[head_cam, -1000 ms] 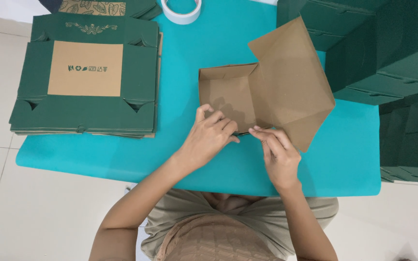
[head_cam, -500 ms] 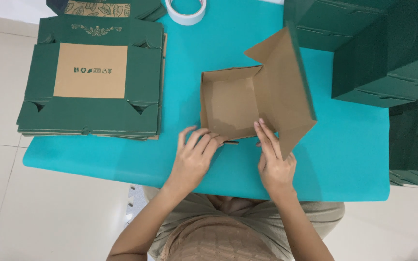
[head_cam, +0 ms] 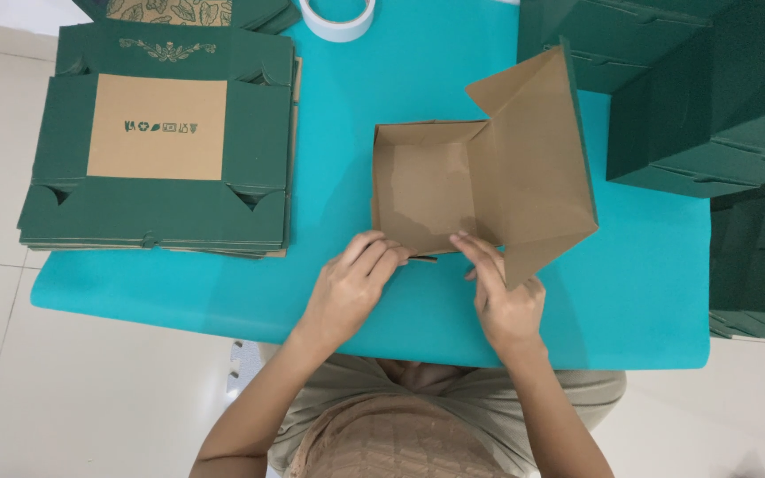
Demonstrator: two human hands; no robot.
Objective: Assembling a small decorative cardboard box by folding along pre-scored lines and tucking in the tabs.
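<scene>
Brown cardboard box [head_cam: 480,190], half folded, under two bare hands at the near edge of the turquoise tabletop [head_cam: 630,301].

Left hand [head_cam: 351,283] lies with fingers curled together against the box's near wall; right hand [head_cam: 506,296] pinches a raised flap's lower point between narrow fingers. Inside faces show plain brown, outer edges dark green. A stack of flat green box blanks [head_cam: 157,146] sits at the tabletop's left edge, a white tape roll [head_cam: 336,16] at the far edge, and assembled green boxes [head_cam: 692,88] crowd the right far corner.
</scene>
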